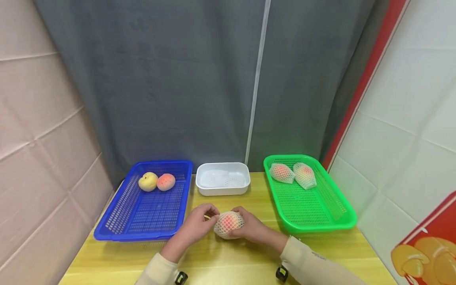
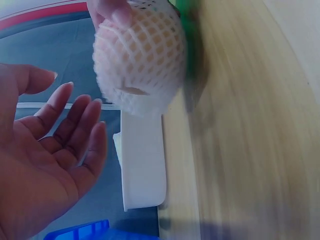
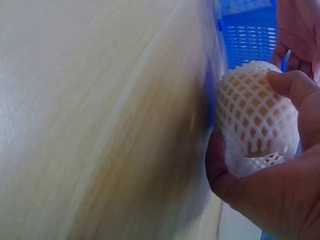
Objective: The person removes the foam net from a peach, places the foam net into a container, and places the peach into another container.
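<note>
A peach in a white foam net sleeve (image 1: 229,224) is held above the wooden table, between the two hands. The right hand (image 1: 252,226) grips it from the right, with thumb and fingers curled round the netting in the right wrist view. Close to the peach's left side is the left hand (image 1: 200,221). In the left wrist view its fingers (image 2: 93,150) are loosely bent, hold nothing and stand apart from the netted peach (image 2: 142,60). The net covers the peach, and its end (image 2: 135,91) is gathered almost closed.
A blue basket (image 1: 156,215) at left contains a yellow peach (image 1: 148,181) and a pink one (image 1: 166,182). Behind the hands stands a white tray (image 1: 223,191) with foam nets inside. Two netted peaches (image 1: 282,173) (image 1: 304,175) lie in the green basket (image 1: 306,227) at right.
</note>
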Demonstrator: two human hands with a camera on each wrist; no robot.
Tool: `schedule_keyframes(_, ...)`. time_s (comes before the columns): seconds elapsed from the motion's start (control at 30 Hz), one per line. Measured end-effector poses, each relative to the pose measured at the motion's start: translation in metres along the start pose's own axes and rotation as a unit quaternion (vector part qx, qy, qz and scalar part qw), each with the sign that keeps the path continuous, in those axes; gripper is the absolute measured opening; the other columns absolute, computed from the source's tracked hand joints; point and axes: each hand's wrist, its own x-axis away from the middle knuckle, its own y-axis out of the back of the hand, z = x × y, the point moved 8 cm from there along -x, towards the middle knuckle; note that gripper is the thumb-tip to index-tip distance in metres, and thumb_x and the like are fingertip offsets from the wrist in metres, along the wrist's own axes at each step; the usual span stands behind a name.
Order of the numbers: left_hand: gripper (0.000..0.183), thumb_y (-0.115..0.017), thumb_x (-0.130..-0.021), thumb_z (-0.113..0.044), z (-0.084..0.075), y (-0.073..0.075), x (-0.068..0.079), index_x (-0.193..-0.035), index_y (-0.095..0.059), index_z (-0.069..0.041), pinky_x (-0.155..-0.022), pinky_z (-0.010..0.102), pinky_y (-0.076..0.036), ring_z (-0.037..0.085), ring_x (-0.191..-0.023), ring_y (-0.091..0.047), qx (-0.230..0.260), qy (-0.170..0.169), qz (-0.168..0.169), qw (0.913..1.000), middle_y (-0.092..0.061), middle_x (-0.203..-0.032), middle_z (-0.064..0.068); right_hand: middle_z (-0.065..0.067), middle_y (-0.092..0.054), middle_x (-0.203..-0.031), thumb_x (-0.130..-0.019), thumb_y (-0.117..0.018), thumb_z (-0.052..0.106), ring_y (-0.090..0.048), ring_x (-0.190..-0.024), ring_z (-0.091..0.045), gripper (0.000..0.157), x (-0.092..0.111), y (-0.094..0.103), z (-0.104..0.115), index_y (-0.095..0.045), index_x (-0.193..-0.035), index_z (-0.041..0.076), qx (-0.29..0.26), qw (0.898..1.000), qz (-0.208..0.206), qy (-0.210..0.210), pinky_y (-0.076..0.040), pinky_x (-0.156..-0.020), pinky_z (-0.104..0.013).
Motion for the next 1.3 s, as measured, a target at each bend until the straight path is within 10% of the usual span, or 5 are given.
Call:
schedule_keyframes(0.4, 0.007, -0.076, -0.102, -0.006, -0.021, 0.038, 0.002, -0.101, -0.076, -0.014, -0.084, 0.034, -0.060, 0.013, -0.093, -0.069, 0.057, -0.058, -0.104, 0.9912, -0.074, -0.097, -0.004, -0.015, -0.068, -0.134, -0.082, -0.096, 0.022, -0.067, -0.118, -0.031, 0.080, 0.012, 0.065, 0.062, -0.056, -0.151, 0.020, 0.007, 0.997, -0.061, 0.056, -0.059, -0.095, -0.047)
schedule_keyframes(1.0, 0.034, -0.085, -0.097, -0.005, -0.069, 0.038, -0.007, -0.130, -0.075, -0.005, -0.098, 0.047, -0.063, 0.030, -0.118, -0.072, 0.168, -0.150, -0.043, 0.9735, -0.073, -0.126, 0.011, -0.011, -0.066, -0.132, -0.086, -0.097, 0.022, -0.065, -0.113, -0.026, 0.074, 0.028, 0.073, 0.108, -0.057, -0.149, 0.017, 0.021, 0.987, -0.041, 0.153, -0.060, -0.092, -0.038)
schedule_keyframes(1.3, 0.057, -0.087, -0.081, 0.009, -0.087, 0.033, -0.007, -0.133, -0.069, -0.004, -0.104, 0.041, -0.061, 0.027, -0.121, -0.070, 0.086, -0.235, -0.021, 0.9679, -0.066, -0.132, 0.010, -0.011, -0.064, -0.134, -0.086, -0.096, 0.018, -0.065, -0.113, -0.026, 0.074, 0.029, 0.067, 0.111, -0.057, -0.149, 0.018, 0.017, 0.986, -0.035, 0.160, -0.061, -0.090, -0.036)
